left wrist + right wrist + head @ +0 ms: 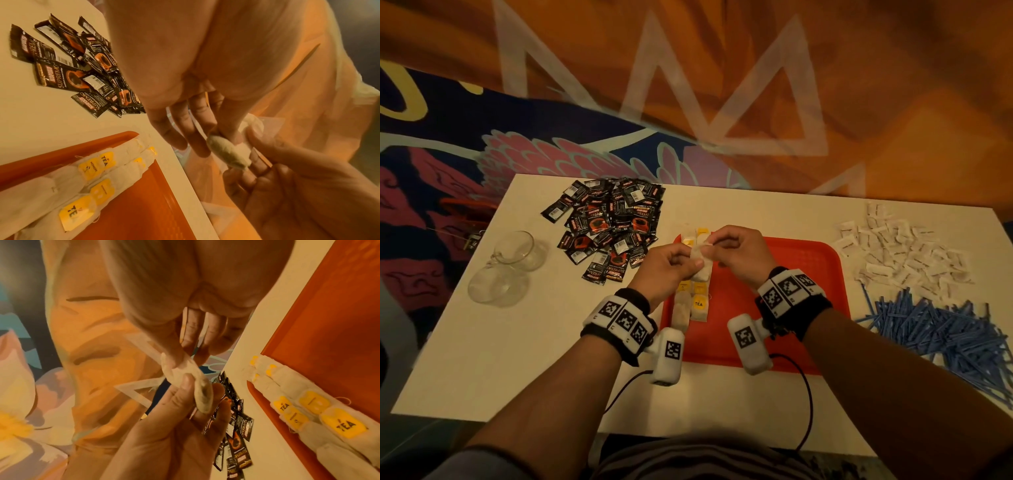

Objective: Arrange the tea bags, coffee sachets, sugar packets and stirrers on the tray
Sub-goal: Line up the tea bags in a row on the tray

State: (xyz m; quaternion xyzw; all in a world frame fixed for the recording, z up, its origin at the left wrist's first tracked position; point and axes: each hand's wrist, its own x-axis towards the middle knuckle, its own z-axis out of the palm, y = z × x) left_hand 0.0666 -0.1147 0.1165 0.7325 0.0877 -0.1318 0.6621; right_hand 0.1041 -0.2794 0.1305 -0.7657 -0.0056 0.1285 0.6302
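Both hands hold one white tea bag (702,265) in the air over the left edge of the red tray (808,274). My left hand (688,263) pinches its lower part; my right hand (717,245) pinches its top end. In the left wrist view the tea bag (228,152) sits between thumb and fingers of both hands, and the right wrist view shows the tea bag (198,386) the same way. Two rows of tea bags (695,305) with yellow tags lie along the tray's left side. Piles of coffee sachets (609,229), sugar packets (900,250) and blue stirrers (945,329) lie on the table.
Two clear glass cups (513,263) lie at the table's left end. The white table (517,359) stands over a patterned carpet. Cables from the wrist cameras trail over the table's near edge. The right part of the tray is bare red.
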